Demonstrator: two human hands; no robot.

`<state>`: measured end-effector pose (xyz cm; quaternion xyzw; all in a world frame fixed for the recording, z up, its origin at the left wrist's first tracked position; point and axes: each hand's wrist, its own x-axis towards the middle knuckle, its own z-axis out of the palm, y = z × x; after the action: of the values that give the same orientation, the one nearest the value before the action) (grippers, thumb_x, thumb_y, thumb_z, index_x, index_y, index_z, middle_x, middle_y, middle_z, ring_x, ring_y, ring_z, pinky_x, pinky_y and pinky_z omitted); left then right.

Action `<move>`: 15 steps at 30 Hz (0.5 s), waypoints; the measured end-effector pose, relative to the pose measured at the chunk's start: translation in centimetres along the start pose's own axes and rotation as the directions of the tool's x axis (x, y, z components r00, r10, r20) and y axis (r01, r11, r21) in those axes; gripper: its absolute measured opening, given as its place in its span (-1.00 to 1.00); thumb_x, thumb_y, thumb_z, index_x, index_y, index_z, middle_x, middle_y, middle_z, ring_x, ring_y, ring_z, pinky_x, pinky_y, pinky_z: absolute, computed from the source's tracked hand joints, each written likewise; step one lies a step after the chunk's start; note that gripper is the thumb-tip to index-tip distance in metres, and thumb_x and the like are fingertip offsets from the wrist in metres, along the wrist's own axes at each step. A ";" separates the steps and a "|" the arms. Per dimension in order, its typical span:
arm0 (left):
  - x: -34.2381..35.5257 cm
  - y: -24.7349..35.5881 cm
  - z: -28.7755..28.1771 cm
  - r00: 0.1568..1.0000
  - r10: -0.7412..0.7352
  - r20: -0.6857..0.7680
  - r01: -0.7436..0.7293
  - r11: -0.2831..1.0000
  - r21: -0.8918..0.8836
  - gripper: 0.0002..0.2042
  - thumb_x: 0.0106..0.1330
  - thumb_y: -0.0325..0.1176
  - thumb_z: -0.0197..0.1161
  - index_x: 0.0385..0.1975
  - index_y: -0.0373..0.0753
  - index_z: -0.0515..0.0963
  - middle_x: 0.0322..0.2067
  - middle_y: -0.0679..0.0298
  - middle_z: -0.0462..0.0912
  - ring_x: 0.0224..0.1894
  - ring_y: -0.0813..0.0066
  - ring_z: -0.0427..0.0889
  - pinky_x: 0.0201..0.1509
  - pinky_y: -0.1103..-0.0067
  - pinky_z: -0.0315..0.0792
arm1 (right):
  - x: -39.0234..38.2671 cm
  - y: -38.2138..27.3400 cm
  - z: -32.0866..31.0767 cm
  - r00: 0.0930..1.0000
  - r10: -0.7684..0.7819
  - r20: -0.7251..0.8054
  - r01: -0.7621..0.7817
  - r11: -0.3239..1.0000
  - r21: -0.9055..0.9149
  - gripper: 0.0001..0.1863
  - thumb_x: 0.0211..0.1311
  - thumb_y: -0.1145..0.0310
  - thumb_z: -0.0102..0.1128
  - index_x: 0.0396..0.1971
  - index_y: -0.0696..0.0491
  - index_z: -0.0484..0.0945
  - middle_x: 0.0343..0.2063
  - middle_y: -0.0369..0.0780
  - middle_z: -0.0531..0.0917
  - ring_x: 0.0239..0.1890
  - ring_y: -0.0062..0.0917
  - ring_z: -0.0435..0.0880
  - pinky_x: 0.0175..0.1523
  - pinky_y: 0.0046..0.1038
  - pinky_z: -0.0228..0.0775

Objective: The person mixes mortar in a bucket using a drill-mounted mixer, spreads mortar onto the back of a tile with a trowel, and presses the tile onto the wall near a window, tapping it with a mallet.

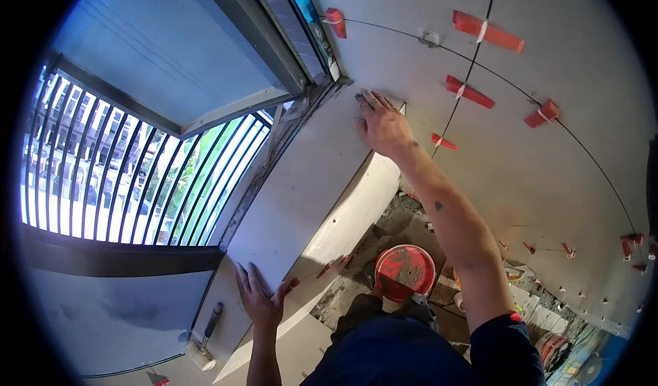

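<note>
A long pale tile (301, 187) lies along the window sill. Near its lower end my left hand (264, 304) rests on it, fingers stretched and thumb out to the side. My right hand (385, 126) presses on the far end, close to the wall corner, with its fingers laid out on the surface; grey smears mark the fingertips. Neither hand grips anything. Below the tile's right edge runs a lighter front face (363, 197). A mallet (200, 356) with a white head and dark handle lies left of my left hand.
A barred window (123, 173) opens on the left. Red wedges (488, 31) in white clips sit along the joints of the tiled wall (548, 153) at right. A red bucket (406, 271) of grey mortar stands on the rubble-strewn floor in front of me, with tile pieces (541, 310) to its right.
</note>
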<state>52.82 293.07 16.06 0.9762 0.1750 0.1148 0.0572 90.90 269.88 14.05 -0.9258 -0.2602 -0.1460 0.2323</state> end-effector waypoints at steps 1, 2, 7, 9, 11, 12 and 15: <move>0.0 0.0 0.0 1.000 -0.005 -0.015 0.005 1.000 -0.007 -0.17 0.04 -0.12 0.39 0.28 -0.36 0.16 0.31 -0.23 0.05 0.31 -0.21 0.14 0.33 0.19 0.13 | 0.8 -0.3 0.3 0.996 -0.047 -0.070 0.049 0.999 0.016 -0.47 0.28 0.13 0.00 0.16 0.14 0.36 0.21 -0.07 0.36 0.29 -0.25 0.27 0.38 -0.30 0.08; 0.1 0.0 -0.1 0.999 -0.010 -0.030 0.010 1.000 -0.014 -0.15 0.00 -0.13 0.42 0.27 -0.35 0.17 0.31 -0.22 0.06 0.31 -0.21 0.15 0.32 0.19 0.16 | 1.6 -0.7 0.6 0.999 0.014 0.034 -0.014 1.000 -0.014 -0.43 0.30 0.08 -0.04 0.20 0.13 0.31 0.25 -0.09 0.31 0.33 -0.27 0.21 0.41 -0.31 0.00; 0.2 -0.3 -0.3 0.997 -0.071 0.028 0.073 0.996 -0.053 -0.12 -0.09 -0.18 0.48 0.26 -0.36 0.18 0.31 -0.20 0.08 0.31 -0.20 0.16 0.31 0.19 0.19 | 3.1 -2.7 1.5 0.960 0.168 0.223 -0.146 0.983 -0.109 -0.34 0.33 -0.03 -0.11 0.27 0.12 0.21 0.32 -0.12 0.20 0.40 -0.32 0.07 0.45 -0.32 -0.13; 0.2 -0.5 -0.3 0.996 -0.077 0.034 0.080 0.994 -0.075 -0.11 -0.11 -0.20 0.50 0.25 -0.36 0.18 0.31 -0.20 0.08 0.31 -0.20 0.16 0.31 0.19 0.18 | 3.3 -3.0 1.5 0.959 0.208 0.194 -0.186 0.974 -0.128 -0.29 0.30 -0.09 -0.11 0.27 0.14 0.21 0.32 -0.09 0.21 0.40 -0.30 0.08 0.44 -0.32 -0.10; 0.2 -0.7 -0.3 0.998 -0.061 0.035 0.064 0.995 -0.074 -0.09 -0.14 -0.05 0.51 0.21 -0.38 0.23 0.29 -0.23 0.09 0.31 -0.26 0.12 0.32 0.13 0.16 | 3.4 -3.0 1.4 0.962 0.194 0.191 -0.172 0.977 -0.125 -0.27 0.29 -0.12 -0.11 0.26 0.15 0.22 0.31 -0.08 0.21 0.39 -0.30 0.09 0.43 -0.32 -0.09; 0.2 -0.7 -0.3 0.998 -0.055 0.020 0.056 0.995 -0.079 -0.09 -0.14 -0.05 0.51 0.21 -0.38 0.23 0.29 -0.23 0.09 0.31 -0.26 0.12 0.32 0.13 0.16 | 3.6 -3.0 1.4 0.957 0.202 0.208 -0.173 0.973 -0.150 -0.25 0.28 -0.15 -0.11 0.26 0.16 0.22 0.31 -0.07 0.22 0.39 -0.29 0.09 0.43 -0.32 -0.08; 0.1 -1.0 -0.2 0.999 -0.039 0.006 0.039 0.995 -0.094 -0.11 -0.12 -0.05 0.49 0.20 -0.39 0.23 0.29 -0.25 0.09 0.31 -0.30 0.10 0.32 0.11 0.13 | 3.7 -3.1 1.4 0.960 0.190 0.208 -0.153 0.971 -0.182 -0.24 0.27 -0.16 -0.09 0.24 0.19 0.25 0.29 -0.05 0.24 0.38 -0.27 0.12 0.42 -0.31 -0.05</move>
<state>52.48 294.06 16.12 0.9690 0.1884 0.1196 0.1058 92.44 274.48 15.44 -0.9713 -0.1902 -0.0410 0.1365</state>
